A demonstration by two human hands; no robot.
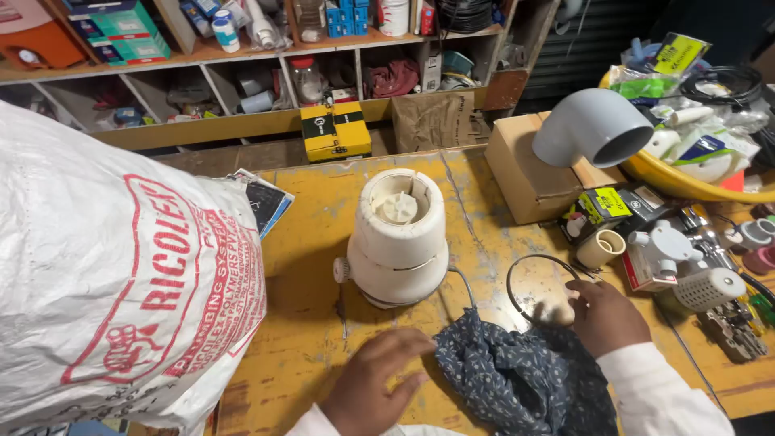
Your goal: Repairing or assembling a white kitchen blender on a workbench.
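Between both hands (379, 379) (601, 315) | dark cloth (517, 375) | each grip touching its edge

white sack (121, 274), grey elbow pipe (593, 127) (on box)

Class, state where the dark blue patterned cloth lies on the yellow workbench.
In the head view, the dark blue patterned cloth lies at the near edge, between the left hand and right hand, just in front of the white mixer base.

Our scuffed yellow worktop (307, 323) has a white mixer base (397, 240) sitting in the middle, with a big white sack (113, 282) on the left. We've also got a dark patterned cloth (517, 379), a cardboard box (529, 173) and small pipe fittings (670, 258) lying on it.
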